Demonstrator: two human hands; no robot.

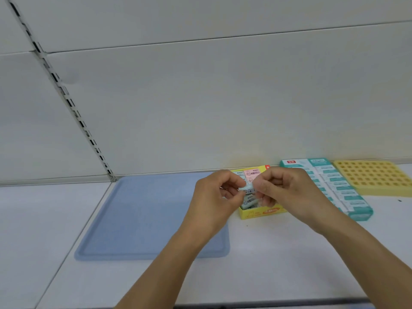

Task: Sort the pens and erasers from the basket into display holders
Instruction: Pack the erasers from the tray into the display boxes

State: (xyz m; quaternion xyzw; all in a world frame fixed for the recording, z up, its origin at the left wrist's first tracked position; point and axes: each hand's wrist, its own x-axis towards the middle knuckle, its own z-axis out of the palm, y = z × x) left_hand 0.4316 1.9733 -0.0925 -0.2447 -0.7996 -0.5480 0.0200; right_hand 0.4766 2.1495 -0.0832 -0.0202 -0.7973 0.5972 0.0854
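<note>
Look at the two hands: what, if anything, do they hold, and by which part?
Both hold one small mint-green eraser above the yellow box. The left hand pinches its left end, the right hand its right end.

Both hands meet at centre frame: left hand (215, 197) and right hand (287, 192) pinch one pale green eraser (247, 188) between them, above the yellow box (260, 214). Blue tray (138, 219) lower left, teal box (341, 190) and yellow holder (374, 177) at right.

White shelf (267, 264) w/ blue tray (138, 219), eraser boxes (263, 211), yellow holder (374, 177).
</note>
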